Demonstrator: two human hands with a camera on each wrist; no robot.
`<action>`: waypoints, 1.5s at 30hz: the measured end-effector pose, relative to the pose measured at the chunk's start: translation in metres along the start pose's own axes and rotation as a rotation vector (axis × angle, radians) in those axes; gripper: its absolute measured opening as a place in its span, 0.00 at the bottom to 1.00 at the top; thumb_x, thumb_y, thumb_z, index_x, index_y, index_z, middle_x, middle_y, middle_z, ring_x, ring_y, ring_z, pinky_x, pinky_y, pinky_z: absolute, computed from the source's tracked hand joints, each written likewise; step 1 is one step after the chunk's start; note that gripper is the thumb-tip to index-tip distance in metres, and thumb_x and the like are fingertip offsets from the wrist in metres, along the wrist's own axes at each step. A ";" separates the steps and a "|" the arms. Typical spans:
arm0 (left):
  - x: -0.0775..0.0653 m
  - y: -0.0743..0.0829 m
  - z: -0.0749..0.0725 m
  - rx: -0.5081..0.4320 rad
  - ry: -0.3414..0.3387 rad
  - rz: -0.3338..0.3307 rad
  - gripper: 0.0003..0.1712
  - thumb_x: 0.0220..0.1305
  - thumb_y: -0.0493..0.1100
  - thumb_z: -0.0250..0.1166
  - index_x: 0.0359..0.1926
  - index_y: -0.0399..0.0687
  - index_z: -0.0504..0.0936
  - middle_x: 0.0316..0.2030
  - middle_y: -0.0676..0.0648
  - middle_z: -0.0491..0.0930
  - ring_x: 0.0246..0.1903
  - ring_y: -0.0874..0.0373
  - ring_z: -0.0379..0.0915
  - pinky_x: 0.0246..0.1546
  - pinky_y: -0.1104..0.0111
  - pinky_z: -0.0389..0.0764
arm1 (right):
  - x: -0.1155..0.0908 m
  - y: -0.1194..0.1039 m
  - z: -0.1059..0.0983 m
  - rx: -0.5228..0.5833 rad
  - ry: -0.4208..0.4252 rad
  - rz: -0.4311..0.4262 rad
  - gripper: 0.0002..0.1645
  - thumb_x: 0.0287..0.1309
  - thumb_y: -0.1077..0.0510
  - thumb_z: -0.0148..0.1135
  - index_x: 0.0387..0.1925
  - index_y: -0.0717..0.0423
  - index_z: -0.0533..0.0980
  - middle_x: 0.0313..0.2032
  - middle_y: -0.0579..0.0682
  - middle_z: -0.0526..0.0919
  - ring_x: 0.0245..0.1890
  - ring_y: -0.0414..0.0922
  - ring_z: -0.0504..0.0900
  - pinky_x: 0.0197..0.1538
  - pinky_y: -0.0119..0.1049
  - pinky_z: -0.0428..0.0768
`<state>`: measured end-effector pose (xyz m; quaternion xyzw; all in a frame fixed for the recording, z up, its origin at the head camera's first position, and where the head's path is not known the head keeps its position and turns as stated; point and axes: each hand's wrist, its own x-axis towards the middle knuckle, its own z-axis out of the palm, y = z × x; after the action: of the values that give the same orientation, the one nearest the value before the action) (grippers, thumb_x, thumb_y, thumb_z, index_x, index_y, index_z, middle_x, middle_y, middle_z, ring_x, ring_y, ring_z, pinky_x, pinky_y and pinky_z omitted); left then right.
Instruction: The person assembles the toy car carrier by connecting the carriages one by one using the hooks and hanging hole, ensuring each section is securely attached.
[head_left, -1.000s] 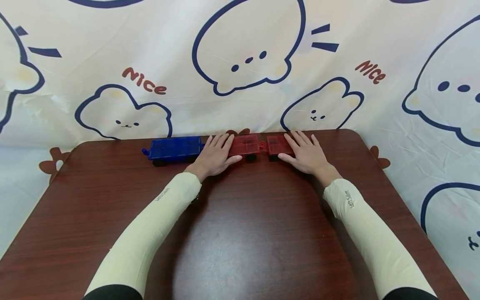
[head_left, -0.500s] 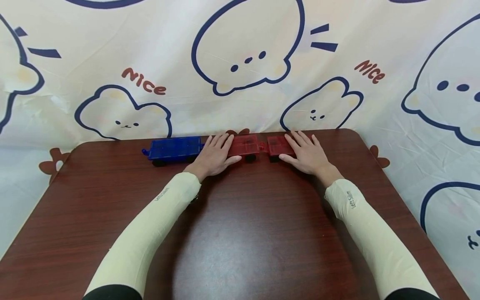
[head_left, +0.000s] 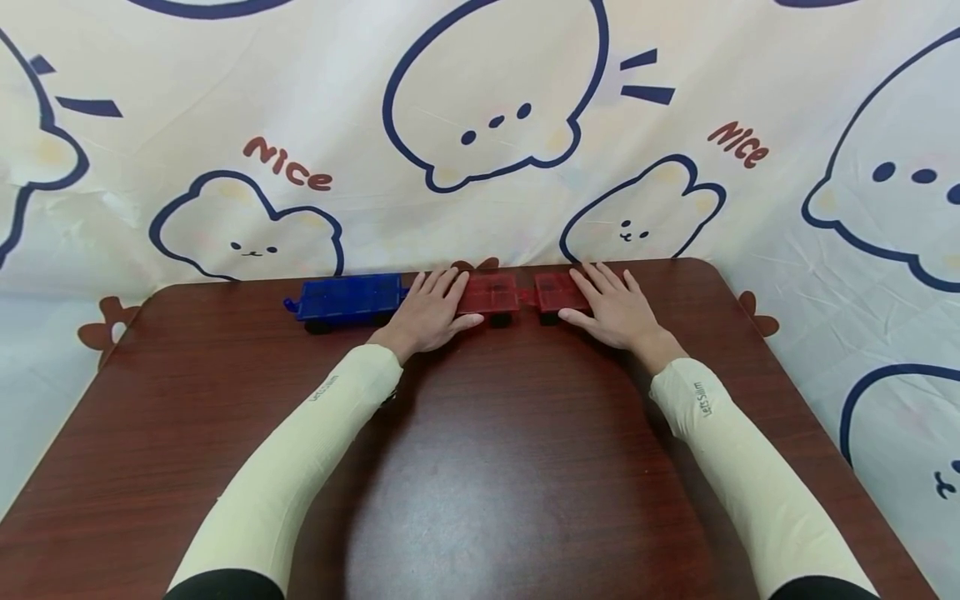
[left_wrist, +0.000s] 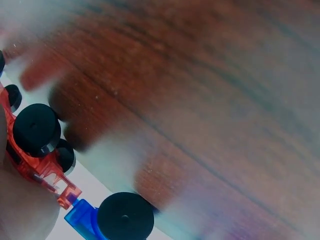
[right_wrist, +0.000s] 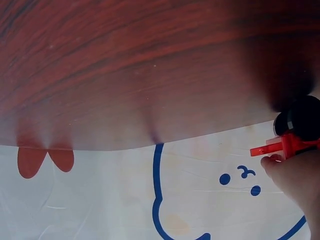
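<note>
Three toy wagons stand in a row along the far edge of the table. A blue wagon is at the left. My left hand lies palm down, fingers straight, over the left part of a red wagon. Another red wagon is at the right, partly covered by my right hand, which rests on it with extended fingers. A red coupling joins the two red wagons. In the left wrist view, a blue hitch meets the red one. A red hook sticks out in the right wrist view.
The brown wooden table reaches back to a white curtain printed with blue outlined animals. Its back edge runs right behind the wagons. Black wheels are under the wagons.
</note>
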<state>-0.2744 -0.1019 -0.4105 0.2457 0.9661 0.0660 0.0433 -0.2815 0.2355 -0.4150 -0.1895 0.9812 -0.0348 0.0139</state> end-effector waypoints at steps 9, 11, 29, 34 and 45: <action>-0.001 0.000 0.000 0.001 -0.009 -0.008 0.51 0.74 0.71 0.46 0.81 0.43 0.45 0.80 0.39 0.45 0.78 0.42 0.35 0.76 0.49 0.34 | 0.000 -0.001 0.000 0.008 -0.009 0.002 0.54 0.67 0.24 0.44 0.81 0.50 0.49 0.80 0.57 0.47 0.79 0.57 0.42 0.75 0.62 0.39; -0.001 0.000 0.000 0.007 -0.003 -0.005 0.51 0.74 0.71 0.46 0.81 0.43 0.45 0.79 0.39 0.45 0.78 0.42 0.35 0.76 0.49 0.34 | 0.000 -0.001 0.000 0.013 -0.008 0.003 0.54 0.66 0.23 0.44 0.81 0.50 0.49 0.80 0.57 0.47 0.79 0.57 0.42 0.75 0.62 0.39; -0.004 0.000 -0.003 0.049 0.015 -0.001 0.50 0.72 0.74 0.46 0.81 0.48 0.49 0.79 0.39 0.47 0.78 0.41 0.35 0.76 0.47 0.37 | -0.001 0.000 0.000 0.094 0.063 0.019 0.57 0.62 0.21 0.46 0.79 0.52 0.56 0.79 0.58 0.52 0.79 0.57 0.44 0.75 0.64 0.39; -0.005 -0.002 -0.004 0.058 0.032 -0.010 0.49 0.72 0.73 0.46 0.81 0.48 0.51 0.79 0.39 0.48 0.78 0.41 0.36 0.75 0.46 0.39 | -0.001 -0.001 -0.001 0.087 0.075 0.013 0.56 0.63 0.20 0.45 0.79 0.51 0.56 0.78 0.58 0.53 0.79 0.57 0.44 0.75 0.63 0.38; -0.010 -0.005 -0.008 0.021 0.047 -0.061 0.50 0.71 0.74 0.46 0.81 0.50 0.51 0.78 0.39 0.49 0.78 0.41 0.37 0.75 0.45 0.38 | 0.001 -0.012 -0.006 0.095 0.078 -0.009 0.54 0.64 0.21 0.45 0.79 0.50 0.56 0.79 0.57 0.53 0.79 0.56 0.45 0.76 0.60 0.36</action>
<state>-0.2688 -0.1123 -0.4026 0.2147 0.9746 0.0601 0.0199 -0.2784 0.2246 -0.4079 -0.1914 0.9774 -0.0889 -0.0153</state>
